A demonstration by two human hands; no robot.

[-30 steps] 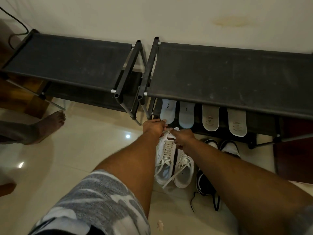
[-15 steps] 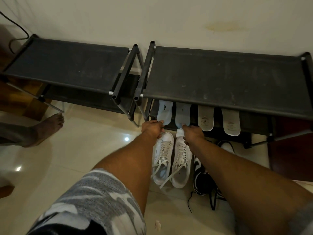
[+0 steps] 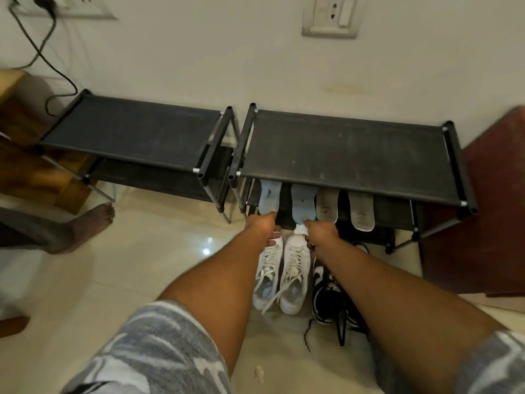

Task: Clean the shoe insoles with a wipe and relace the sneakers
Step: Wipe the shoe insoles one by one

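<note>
1. Head view, layout: four insoles lean side by side on the lower shelf (image 3: 380, 220) of the right-hand shoe rack (image 3: 341, 155), their near ends at the shelf's front edge. I judge they are propped there so that their faces are within reach for wiping. The left blue insole (image 3: 269, 197) and the second blue insole (image 3: 303, 201) stand left of two grey insoles (image 3: 327, 206).
2. The white sneakers (image 3: 294, 280) sit on the floor (image 3: 142, 265) just near of the blue insoles. Their laces hang loose, so relacing is not yet done. The black sneakers (image 3: 329, 291) stand beside them on the right, with their laces trailing on the floor.
3. My right hand (image 3: 321, 231) has its fingers clenched around a bunched white wipe (image 3: 300, 229). It holds the wipe against the near end of the second blue insole, so I take this to be the cleaning step.
4. My left hand (image 3: 262, 226) has its thumb at the near edge of the left blue insole and its fingers curled beneath. It may be steadying that insole, but the back of the hand hides the contact and I cannot tell whether it really grasps it.
5. Both arms reach forward and down, almost parallel, with the forearms passing over the sneakers and the knuckles turned up.
</note>
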